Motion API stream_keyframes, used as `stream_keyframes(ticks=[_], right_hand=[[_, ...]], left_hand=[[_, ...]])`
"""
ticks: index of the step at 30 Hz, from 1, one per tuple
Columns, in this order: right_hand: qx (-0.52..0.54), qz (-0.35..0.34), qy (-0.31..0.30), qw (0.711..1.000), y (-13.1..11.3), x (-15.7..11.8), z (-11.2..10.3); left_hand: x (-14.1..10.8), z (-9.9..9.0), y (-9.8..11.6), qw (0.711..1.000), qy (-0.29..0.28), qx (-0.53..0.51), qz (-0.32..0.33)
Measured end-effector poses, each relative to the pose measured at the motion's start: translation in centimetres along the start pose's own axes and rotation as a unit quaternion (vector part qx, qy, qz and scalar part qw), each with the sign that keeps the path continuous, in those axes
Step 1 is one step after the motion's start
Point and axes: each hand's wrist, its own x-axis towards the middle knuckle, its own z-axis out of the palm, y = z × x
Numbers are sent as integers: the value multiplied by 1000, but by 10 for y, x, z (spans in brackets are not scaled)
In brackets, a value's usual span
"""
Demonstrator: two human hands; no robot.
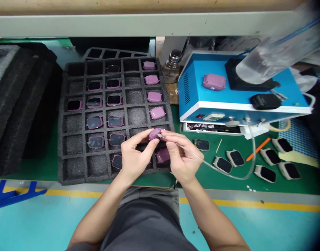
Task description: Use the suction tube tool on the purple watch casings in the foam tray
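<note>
My left hand pinches a purple watch case above the right side of a dark foam tray. The fingers of my right hand close round the end of a clear thin tube. Its pale tip meets the side of the watch case; whether it goes in, I cannot tell. From there the tube curves right and up to the front of a blue box-shaped machine. Other purple watches lie in the tray's compartments, some with dark screens up, others showing purple backs.
Stacked foam trays rise at the left. On the machine sit a purple watch, a black block and a clear cylinder. Several pale-cased watches and an orange stick lie right. A glass bottle stands behind.
</note>
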Motion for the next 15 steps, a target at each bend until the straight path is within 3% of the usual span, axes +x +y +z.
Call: stream_keyframes(ticks=[15], right_hand=[[-9,-28,-1,1000,-1,12,4]], left_hand=[[6,-3,-3,999,12,27,29]])
